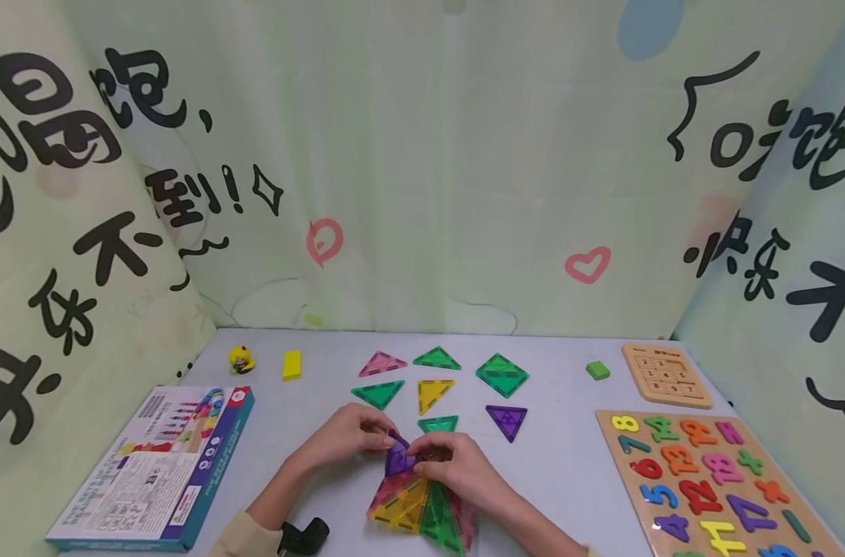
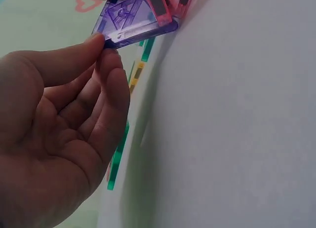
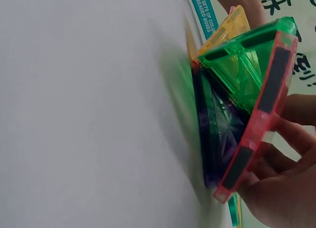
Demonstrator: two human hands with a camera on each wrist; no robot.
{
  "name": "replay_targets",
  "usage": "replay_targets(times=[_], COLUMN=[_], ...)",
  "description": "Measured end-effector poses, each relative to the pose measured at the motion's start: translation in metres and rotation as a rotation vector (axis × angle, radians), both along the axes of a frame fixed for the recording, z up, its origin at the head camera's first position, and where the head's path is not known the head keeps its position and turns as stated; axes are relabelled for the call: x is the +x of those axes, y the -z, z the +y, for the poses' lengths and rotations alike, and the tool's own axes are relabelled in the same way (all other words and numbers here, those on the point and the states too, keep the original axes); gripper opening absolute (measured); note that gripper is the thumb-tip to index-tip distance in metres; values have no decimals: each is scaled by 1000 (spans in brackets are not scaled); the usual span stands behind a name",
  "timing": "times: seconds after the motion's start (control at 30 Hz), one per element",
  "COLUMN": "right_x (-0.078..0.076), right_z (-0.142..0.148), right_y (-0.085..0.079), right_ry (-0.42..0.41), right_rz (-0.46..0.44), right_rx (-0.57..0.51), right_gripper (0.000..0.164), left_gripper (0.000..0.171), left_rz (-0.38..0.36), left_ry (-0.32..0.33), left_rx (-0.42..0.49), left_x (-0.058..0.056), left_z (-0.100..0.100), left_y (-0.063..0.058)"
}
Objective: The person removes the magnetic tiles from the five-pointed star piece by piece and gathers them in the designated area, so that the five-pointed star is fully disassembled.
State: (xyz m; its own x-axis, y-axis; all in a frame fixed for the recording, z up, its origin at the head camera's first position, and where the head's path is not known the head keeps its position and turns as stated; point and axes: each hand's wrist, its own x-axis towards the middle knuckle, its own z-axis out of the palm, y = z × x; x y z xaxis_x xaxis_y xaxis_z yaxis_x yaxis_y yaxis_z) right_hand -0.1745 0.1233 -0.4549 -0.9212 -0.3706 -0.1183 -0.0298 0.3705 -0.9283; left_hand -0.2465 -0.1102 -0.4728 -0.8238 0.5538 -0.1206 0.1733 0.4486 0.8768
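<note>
Magnetic tiles are joined into a fan-like build close in front of the person: a purple triangle tile at the top, with yellow, green and pink tiles below it. My left hand pinches a corner of the purple tile between thumb and fingertips, as the left wrist view also shows. From the other side my right hand grips the purple tile's right part with thumb and forefinger. In the right wrist view its fingers lie behind the pink tile, partly hidden; the build leans up from the table.
Loose tiles, such as a green one and a purple one, lie beyond the hands. A boxed set is at left. At right are a number board, a wooden board and a green block.
</note>
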Motion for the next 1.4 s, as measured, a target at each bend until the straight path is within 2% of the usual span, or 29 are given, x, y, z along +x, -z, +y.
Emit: replay_targets(times=[0.2, 0.3, 0.5, 0.8, 0.93, 1.03, 1.1, 1.17, 1.27, 1.33, 1.4], right_x=[1, 2, 3, 6, 7, 8, 8, 8, 7, 6, 6], right_z=[10, 13, 15, 15, 15, 16, 16, 16, 14, 13, 12], right_y=[2, 4, 6, 7, 7, 7, 7, 6, 6, 7, 8], right_ry=[-40, -46, -54, -4, 11, 12, 15, 17, 23, 23, 26], right_rz=[-20, -45, -78, -112, -129, -150, -158, -158, -145, -140, -138], right_rx=[50, 41, 17, -23, -46, -71, -84, -95, -107, -119, -127], right_gripper=[20, 21, 22, 29, 30, 32, 32, 33, 33, 33, 34], left_gripper=[21, 22, 18, 22, 22, 16, 17, 19, 17, 17, 16], left_rz=[-89, -83, 39, 232, 267, 261, 233, 161, 17, -66, -121], left_ry=[-154, -239, -335, -403, -417, -395, -332, -235, -64, 13, 59], left_rx=[38, 30, -87, -332, -366, -368, -351, -318, -256, -229, -205], left_x=[0, -1, -1, 4, 9, 14, 17, 19, 24, 27, 29], left_z=[-9, -12, -8, 6, 6, 3, 1, 0, 2, 3, 4], left_y=[3, 6, 10, 2, 0, -5, -10, -16, -20, -19, -18])
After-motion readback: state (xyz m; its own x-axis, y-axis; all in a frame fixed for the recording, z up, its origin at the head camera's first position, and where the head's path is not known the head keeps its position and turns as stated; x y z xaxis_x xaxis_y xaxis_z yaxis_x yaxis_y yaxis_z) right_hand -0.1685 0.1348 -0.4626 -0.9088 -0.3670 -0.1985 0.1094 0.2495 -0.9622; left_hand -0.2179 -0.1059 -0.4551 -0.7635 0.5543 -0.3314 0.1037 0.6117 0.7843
